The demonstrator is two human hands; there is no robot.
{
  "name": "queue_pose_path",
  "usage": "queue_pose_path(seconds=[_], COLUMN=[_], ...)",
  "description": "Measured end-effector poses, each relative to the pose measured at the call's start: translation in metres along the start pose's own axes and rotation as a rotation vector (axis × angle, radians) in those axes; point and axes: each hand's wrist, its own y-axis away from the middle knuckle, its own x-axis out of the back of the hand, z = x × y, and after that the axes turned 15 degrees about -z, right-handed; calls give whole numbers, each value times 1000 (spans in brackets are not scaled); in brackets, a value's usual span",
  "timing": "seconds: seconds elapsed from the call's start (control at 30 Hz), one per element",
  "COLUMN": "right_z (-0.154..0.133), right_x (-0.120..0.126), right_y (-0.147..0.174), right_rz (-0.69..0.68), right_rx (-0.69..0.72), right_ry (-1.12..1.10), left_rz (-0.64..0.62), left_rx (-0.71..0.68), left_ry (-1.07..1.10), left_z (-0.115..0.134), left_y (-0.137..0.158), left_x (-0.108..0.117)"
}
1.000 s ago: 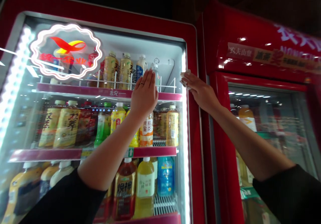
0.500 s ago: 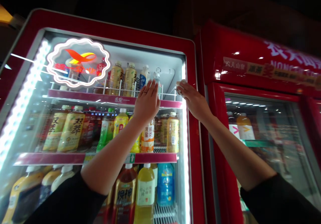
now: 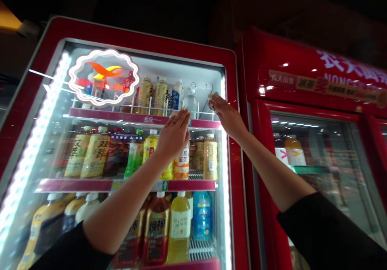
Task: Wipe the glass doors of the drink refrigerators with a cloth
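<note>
A lit fridge's glass door (image 3: 181, 58) fills the middle of the view, framed in red. Fingers stretched and held together, my left hand (image 3: 175, 132) lies flat against the glass, in front of the upper shelf's pink edge strip. A crumpled white wipe (image 3: 212, 97) is pinched in the fingertips of my right hand (image 3: 227, 115), near the door's upper right corner; whether it is tissue or cloth I cannot tell. Bottled drinks (image 3: 145, 94) stand on the shelves behind the glass. A glowing wavy-edged sign (image 3: 104, 77) shows at the door's upper left.
Another red fridge (image 3: 281, 68) stands close on the right, with orange bottles (image 3: 294, 151) behind its glass. Bright light strips (image 3: 32, 161) run down the sides of the nearer fridge. Above both, the ceiling is dark.
My right hand has moved a little left over the glass with the wipe. My left hand has slid slightly down and left. The view has shifted a little, so the fridge appears farther right.
</note>
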Motion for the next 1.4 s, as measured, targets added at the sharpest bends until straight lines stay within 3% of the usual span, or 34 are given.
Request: queue_pose_path(seconds=[0.17,0.3,0.5,0.67,0.8,0.97,1.13,1.27,1.4], right_z=[23,11,-24,-11,-6,-35,-63,-54,-37], right_x=[11,2,-9,2,2,-17,-28,-23,-23], right_y=[-3,-31,-31,-14,-33,-67,-52,-33,-50], right_rz=[83,174,88,9,109,140,66,119,242], right_rx=[-36,-102,-34,-16,-69,-102,-29,-30,-104], right_ry=[-32,-21,-27,-41,-49,-67,-47,-47,-70], left_rz=[-36,-59,-51,-63,-81,-45,-46,-25,-9], left_rx=[-35,-60,-76,-84,-97,-39,-49,-43,-6], left_ry=[-27,-41,-37,-45,-40,-33,-16,-12,-22], left_z=[-12,-20,-22,-21,-25,-41,-56,-62,-74], left_y=[12,17,18,18,26,42,47,46,47], left_x=[6,7,3,6,13,17,17,22,32])
